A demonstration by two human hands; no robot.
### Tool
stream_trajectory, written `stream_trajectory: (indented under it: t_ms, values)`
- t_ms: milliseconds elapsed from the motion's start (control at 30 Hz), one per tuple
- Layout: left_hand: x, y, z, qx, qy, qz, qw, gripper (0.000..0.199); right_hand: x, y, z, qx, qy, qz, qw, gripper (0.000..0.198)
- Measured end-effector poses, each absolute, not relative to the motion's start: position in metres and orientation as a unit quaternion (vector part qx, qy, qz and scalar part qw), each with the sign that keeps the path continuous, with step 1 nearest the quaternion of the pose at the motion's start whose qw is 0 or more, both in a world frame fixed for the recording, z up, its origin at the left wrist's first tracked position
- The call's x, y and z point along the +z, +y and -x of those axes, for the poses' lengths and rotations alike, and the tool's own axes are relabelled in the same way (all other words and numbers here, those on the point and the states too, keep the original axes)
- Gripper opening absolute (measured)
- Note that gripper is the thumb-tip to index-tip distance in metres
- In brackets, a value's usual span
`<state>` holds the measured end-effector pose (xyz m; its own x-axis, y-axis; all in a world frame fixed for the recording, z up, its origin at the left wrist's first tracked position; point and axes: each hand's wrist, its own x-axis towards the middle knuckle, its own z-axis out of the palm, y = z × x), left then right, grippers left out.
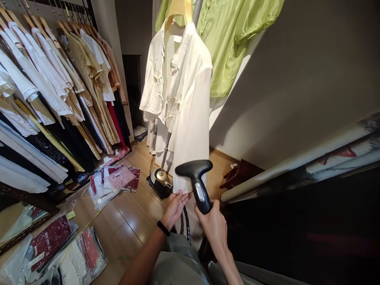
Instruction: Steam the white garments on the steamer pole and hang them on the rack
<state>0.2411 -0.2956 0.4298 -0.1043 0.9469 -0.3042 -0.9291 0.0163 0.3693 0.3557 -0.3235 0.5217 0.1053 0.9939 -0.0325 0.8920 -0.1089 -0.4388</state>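
A white embroidered blouse [192, 107] hangs open at the front on a wooden hanger [178, 12]. My left hand [175, 208], with a black band at the wrist, pinches the lower hem of the blouse. In my right hand [214, 223] is the handle of a black garment steamer head [194, 170], which overlaps the lower part of the blouse in view. Whether the steamer head touches the cloth I cannot tell. Below, the steamer's base [160, 182] stands on the floor with a pole rising from it, and a dark hose [187, 225] runs down near my hands.
A light green garment [228, 47] hangs behind the blouse. Many clothes [59, 79] hang on a rack at left. Plastic-wrapped garments [118, 178] lie on the wooden floor [127, 213], with more packages [59, 245] nearer. Long pale rolls [297, 166] stick out at right.
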Motion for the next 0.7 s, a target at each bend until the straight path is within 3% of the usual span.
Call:
stream_trajectory:
  t_ms: [333,700]
  values:
    - [0.436,-0.298,-0.242,0.685,0.269,-0.041,0.676,0.032,0.507,-0.340,-0.350,0.173,-0.642,0.735,0.137,0.030]
    - [0.424,-0.306,-0.247,0.672,0.248,-0.058,0.695,0.034,0.612,-0.263,-0.301,0.012,-0.695,0.684,0.222,0.039]
